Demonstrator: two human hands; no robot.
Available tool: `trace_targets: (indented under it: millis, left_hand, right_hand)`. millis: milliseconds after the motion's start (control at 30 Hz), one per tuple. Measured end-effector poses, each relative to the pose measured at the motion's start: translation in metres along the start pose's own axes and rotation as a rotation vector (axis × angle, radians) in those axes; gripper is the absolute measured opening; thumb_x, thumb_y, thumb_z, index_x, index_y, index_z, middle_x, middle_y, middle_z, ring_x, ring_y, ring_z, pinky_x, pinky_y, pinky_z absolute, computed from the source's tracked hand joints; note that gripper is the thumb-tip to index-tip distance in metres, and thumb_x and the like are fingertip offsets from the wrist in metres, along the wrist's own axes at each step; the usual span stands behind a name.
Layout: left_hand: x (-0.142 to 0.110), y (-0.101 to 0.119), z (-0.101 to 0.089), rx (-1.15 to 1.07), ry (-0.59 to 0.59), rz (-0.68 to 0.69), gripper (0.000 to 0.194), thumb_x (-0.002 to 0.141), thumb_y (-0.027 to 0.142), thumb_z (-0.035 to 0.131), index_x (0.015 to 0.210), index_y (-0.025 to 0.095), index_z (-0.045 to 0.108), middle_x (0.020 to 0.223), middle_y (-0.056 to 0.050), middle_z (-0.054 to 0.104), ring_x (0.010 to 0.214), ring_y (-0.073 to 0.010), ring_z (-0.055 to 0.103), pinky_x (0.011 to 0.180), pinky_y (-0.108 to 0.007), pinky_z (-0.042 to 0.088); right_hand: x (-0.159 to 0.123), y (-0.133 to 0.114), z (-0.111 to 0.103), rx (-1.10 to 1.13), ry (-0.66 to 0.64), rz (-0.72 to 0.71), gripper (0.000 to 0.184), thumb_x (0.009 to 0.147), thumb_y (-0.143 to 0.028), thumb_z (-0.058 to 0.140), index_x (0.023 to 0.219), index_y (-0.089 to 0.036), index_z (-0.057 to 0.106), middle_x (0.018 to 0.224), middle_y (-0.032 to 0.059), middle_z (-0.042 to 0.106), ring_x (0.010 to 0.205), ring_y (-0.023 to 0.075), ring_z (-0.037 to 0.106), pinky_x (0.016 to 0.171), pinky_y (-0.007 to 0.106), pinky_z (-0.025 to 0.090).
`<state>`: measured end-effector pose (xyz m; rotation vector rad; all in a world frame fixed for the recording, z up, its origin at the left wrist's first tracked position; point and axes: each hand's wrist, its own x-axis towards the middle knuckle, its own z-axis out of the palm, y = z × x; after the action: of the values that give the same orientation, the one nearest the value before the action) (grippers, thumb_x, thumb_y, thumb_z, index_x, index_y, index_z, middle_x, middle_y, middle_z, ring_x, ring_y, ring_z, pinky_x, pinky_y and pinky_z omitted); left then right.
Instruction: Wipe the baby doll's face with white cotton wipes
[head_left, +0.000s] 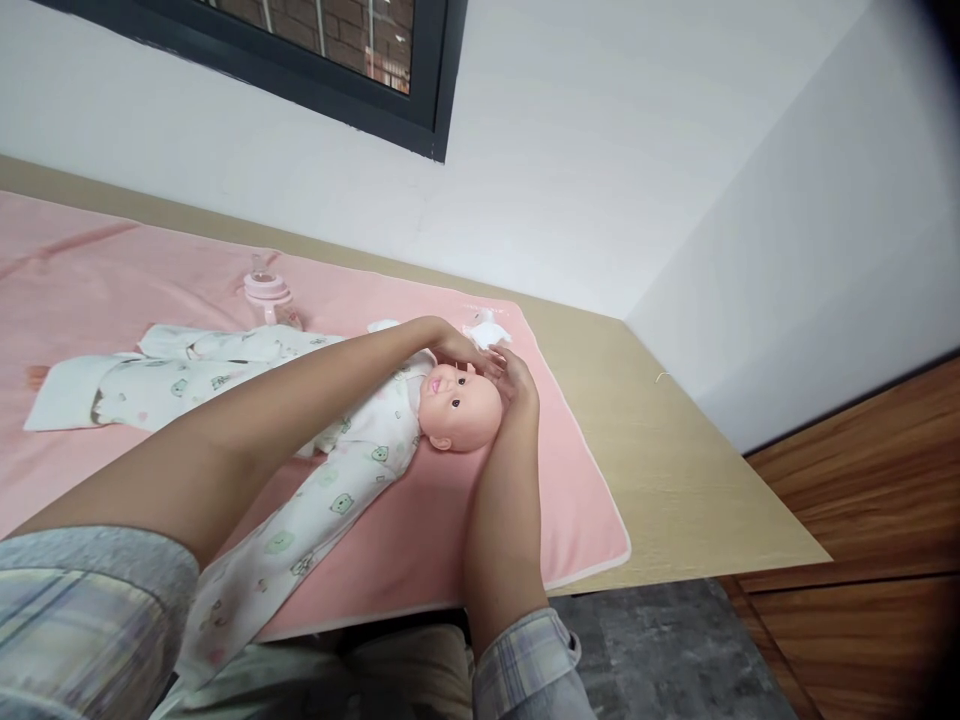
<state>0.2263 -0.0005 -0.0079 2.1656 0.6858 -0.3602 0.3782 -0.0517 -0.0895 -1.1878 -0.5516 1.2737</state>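
Observation:
A baby doll (461, 408) lies on its back on a pink mat (427, 520), dressed in white printed clothes (379, 425). From the left, my left hand (456, 346) reaches over the doll's chest, its bent fingers against the far side of the head by the ear. My right hand (519, 378) curves round the crown, fingers bent towards the left fingertips. Both sets of fingertips come together beyond the head; anything small between them is hidden. Just past the hands lies a crumpled white tissue-like piece (489, 333).
A pink-capped baby bottle (271, 300) stands on the mat beyond the doll's legs. The wooden tabletop (660, 470) shows to the right, ending at a corner. White wall (555, 180) and a dark-framed window (435, 110) are behind. Wooden panelling (870, 500) stands at the right.

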Motion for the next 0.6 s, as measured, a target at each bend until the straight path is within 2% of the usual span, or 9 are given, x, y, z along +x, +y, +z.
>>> trace_targets:
  millis: [100, 267, 467, 533, 600]
  left_hand:
    - [-0.005, -0.010, -0.010, 0.026, 0.027, -0.082, 0.053, 0.069, 0.057, 0.067, 0.105, 0.021, 0.077, 0.102, -0.015, 0.076, 0.091, -0.0323, 0.072, 0.077, -0.037, 0.059]
    - [-0.019, -0.026, -0.019, 0.003, 0.151, -0.067, 0.058, 0.066, 0.058, 0.066, 0.108, 0.019, 0.075, 0.104, -0.015, 0.076, 0.095, -0.0301, 0.071, 0.082, -0.034, 0.057]
    - [-0.025, -0.044, -0.025, -0.022, 0.321, -0.052, 0.055, 0.067, 0.057, 0.067, 0.107, 0.020, 0.073, 0.111, -0.014, 0.076, 0.102, -0.0300, 0.069, 0.086, -0.035, 0.055]
    - [-0.025, -0.047, -0.026, -0.049, 0.392, -0.071, 0.058, 0.071, 0.056, 0.066, 0.114, 0.017, 0.071, 0.119, -0.018, 0.073, 0.106, -0.0317, 0.068, 0.086, -0.036, 0.055]
    - [-0.026, -0.048, -0.027, -0.094, 0.478, -0.090, 0.067, 0.078, 0.056, 0.063, 0.130, 0.014, 0.063, 0.136, -0.023, 0.063, 0.114, -0.0334, 0.066, 0.086, -0.036, 0.055]
  right_hand:
    - [0.006, 0.005, -0.002, 0.094, -0.063, -0.005, 0.004, 0.088, -0.021, 0.064, 0.092, -0.020, 0.064, 0.087, 0.0023, 0.069, 0.077, 0.0134, 0.070, 0.071, 0.024, 0.062]
    - [0.014, 0.013, -0.004, 0.171, -0.174, -0.008, 0.013, 0.088, -0.027, 0.066, 0.099, -0.021, 0.066, 0.096, 0.0036, 0.073, 0.089, 0.0159, 0.074, 0.081, 0.030, 0.064]
    - [0.012, 0.015, -0.001, 0.229, -0.183, -0.050, 0.013, 0.088, -0.030, 0.065, 0.098, -0.022, 0.068, 0.104, 0.0029, 0.075, 0.099, 0.0140, 0.073, 0.086, 0.026, 0.061]
    - [0.009, 0.012, 0.000, 0.237, -0.205, -0.093, 0.015, 0.092, -0.032, 0.060, 0.100, -0.023, 0.070, 0.110, 0.0026, 0.076, 0.102, 0.0135, 0.072, 0.087, 0.025, 0.061]
    - [0.005, 0.008, 0.000, 0.249, -0.238, -0.128, 0.021, 0.096, -0.034, 0.054, 0.102, -0.023, 0.071, 0.115, 0.0021, 0.075, 0.104, 0.0123, 0.072, 0.089, 0.024, 0.059]
